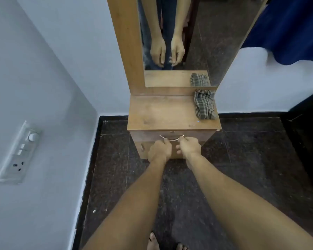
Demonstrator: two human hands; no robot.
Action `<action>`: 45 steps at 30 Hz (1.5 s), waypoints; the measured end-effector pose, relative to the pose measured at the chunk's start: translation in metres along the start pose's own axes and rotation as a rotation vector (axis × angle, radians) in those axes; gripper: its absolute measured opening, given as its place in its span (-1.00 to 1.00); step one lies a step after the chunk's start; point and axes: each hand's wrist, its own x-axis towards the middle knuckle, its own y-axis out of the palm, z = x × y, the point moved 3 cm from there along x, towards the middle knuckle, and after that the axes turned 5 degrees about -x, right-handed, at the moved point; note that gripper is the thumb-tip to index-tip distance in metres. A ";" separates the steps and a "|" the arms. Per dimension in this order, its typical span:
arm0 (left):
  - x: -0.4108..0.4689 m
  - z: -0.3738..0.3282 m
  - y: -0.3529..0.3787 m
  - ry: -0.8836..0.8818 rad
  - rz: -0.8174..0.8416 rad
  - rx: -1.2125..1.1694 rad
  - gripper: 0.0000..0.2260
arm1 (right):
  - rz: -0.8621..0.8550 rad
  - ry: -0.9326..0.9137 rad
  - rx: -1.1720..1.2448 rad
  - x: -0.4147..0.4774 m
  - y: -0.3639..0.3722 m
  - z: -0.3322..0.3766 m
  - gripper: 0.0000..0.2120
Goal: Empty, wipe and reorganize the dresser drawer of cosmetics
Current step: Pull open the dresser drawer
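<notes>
Already both hands are at the drawer (170, 135), which sits shut at the top of the dresser (172, 112) front, just under its surface. The left hand (159, 149) and right hand (189, 147) each curl fingers round an end of the curved metal handle (172, 138), a narrow grip on the bar. That thin, stiff handle is the one place to take hold, and it looks slick, so hooked fingers suit it. The drawer is wood, likely weighted by cosmetics that may roll or break; I judge that a slow, level pull would be best. A checked cloth (204, 104), soft and light, lies on the surface's right rear corner, well apart from the hands.
</notes>
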 end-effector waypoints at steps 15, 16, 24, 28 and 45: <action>0.091 0.021 0.061 -0.137 0.045 -0.502 -0.59 | -0.005 0.155 0.214 0.093 0.060 -0.038 -0.82; 0.093 0.021 0.062 -0.137 0.044 -0.502 -0.61 | -0.011 0.158 0.215 0.096 0.062 -0.039 -0.82; 0.101 0.021 0.069 -0.129 -0.003 -0.461 -0.68 | -0.006 0.121 0.208 0.103 0.067 -0.043 -0.73; 0.099 0.027 0.075 -0.127 -0.023 -0.456 -0.70 | -0.009 0.126 0.220 0.096 0.065 -0.051 -0.81; 0.018 0.094 0.095 -0.233 -0.010 -0.386 -0.66 | 0.093 0.155 0.171 0.024 0.046 -0.129 -0.76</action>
